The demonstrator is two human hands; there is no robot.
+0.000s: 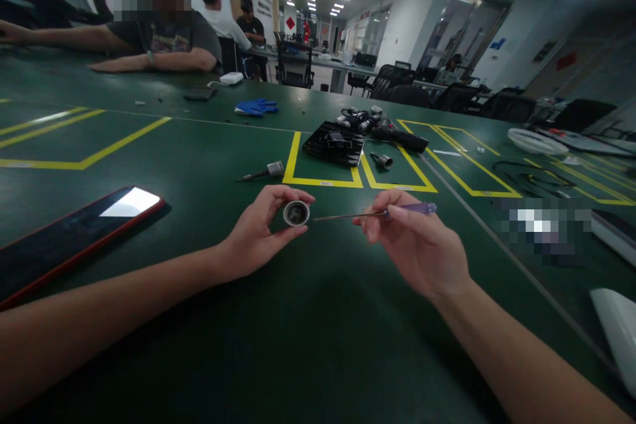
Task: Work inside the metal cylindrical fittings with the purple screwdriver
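A: hands?
B: L hand (258, 232) pinches ring (297, 213), R hand (412, 245) grips screwdriver (377, 213), tip at ring's right edge.
A: where?
B: near centre, above green table (308, 331). Phone (74, 232) left, black tray (335, 144) far.

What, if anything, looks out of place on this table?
Nothing spilled or visibly broken. The black tray sits askew in its yellow-taped box, one corner over the tape, and a small metal piece lies tipped beside it. The left hand holds a round metal part; the right hand holds a thin screwdriver.
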